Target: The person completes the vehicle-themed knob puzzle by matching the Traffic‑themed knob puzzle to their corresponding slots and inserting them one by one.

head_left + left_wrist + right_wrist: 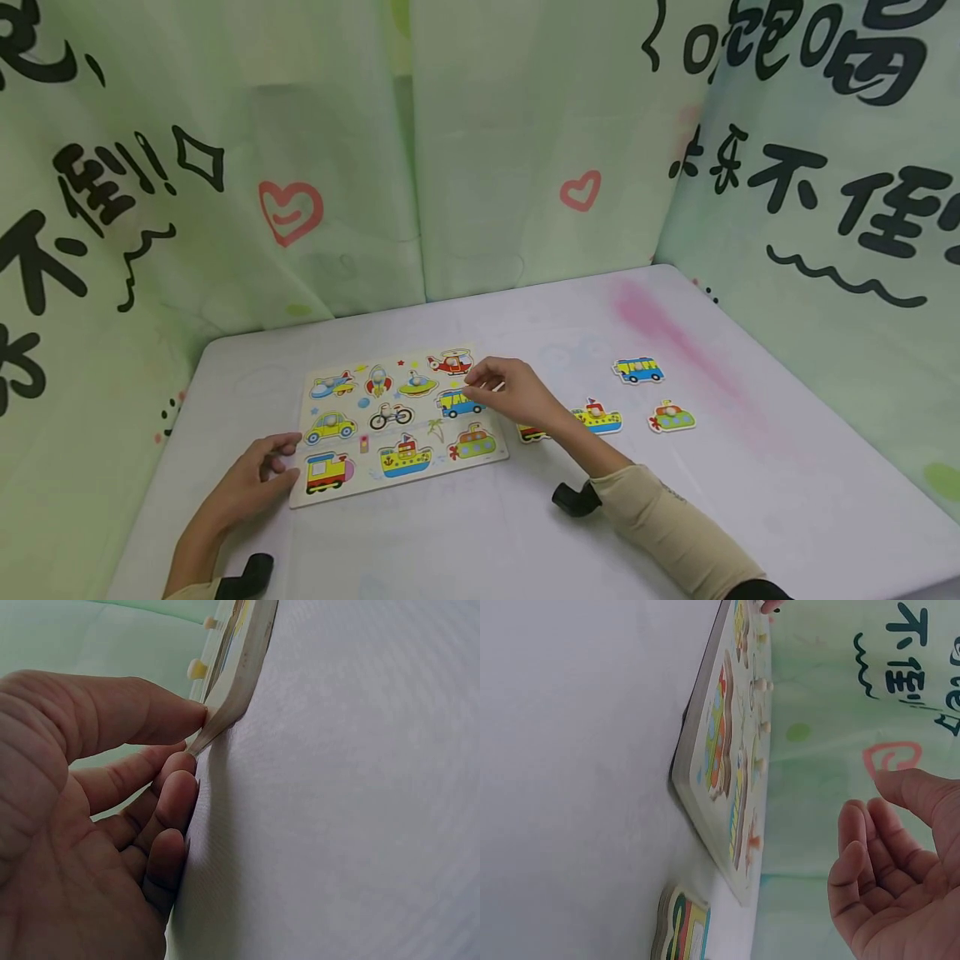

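Note:
A white puzzle board (411,490) with vehicle pictures lies on the table. My left hand (255,475) grips its left edge, thumb and fingertips at the rim; the left wrist view shows the thumb (142,712) against the board's corner. Over the board's right side hovers my right hand (513,390), fingers loosely bent. In the right wrist view a gap separates its thumb from its fingers (870,855), with nothing between them. Close to that hand are the helicopter (452,362) and the bus picture (457,404). Several small knobs (759,763) stand up from the board.
Right of the board lie loose pieces: a blue bus (639,370), a green submarine (672,417), a ship (600,418) and a train (531,433), the last two partly hidden by my right arm. Green curtains (480,167) with writing hang behind the table and at its sides.

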Tool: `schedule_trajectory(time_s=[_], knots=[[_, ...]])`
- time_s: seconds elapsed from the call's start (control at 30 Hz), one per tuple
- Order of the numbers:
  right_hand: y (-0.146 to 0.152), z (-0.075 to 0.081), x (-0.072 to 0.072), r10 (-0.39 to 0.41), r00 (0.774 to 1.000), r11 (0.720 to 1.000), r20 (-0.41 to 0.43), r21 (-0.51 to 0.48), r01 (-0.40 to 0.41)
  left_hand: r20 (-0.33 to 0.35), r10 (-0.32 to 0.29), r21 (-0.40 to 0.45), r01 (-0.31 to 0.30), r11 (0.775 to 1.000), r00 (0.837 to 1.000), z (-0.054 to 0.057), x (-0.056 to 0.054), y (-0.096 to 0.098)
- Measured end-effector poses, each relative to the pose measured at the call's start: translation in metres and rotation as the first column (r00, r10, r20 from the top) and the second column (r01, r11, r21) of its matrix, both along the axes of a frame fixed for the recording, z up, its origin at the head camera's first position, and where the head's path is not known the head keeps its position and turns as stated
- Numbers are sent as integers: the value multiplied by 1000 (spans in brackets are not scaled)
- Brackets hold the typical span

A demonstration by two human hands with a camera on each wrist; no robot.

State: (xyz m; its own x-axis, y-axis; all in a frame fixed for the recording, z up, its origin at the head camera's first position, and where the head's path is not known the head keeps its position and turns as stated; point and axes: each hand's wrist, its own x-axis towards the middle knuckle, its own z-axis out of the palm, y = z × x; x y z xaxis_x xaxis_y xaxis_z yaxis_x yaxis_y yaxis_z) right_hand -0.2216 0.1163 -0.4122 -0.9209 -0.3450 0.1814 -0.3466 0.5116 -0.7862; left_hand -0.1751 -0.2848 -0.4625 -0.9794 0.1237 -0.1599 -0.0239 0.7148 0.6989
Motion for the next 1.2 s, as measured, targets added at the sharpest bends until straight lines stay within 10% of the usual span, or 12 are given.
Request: schedule_trajectory(time_s=[1.2], knots=[[93, -2, 5, -160, 987, 977, -7, 141, 160, -6, -3, -6, 3, 1000, 1000, -2, 0, -1]])
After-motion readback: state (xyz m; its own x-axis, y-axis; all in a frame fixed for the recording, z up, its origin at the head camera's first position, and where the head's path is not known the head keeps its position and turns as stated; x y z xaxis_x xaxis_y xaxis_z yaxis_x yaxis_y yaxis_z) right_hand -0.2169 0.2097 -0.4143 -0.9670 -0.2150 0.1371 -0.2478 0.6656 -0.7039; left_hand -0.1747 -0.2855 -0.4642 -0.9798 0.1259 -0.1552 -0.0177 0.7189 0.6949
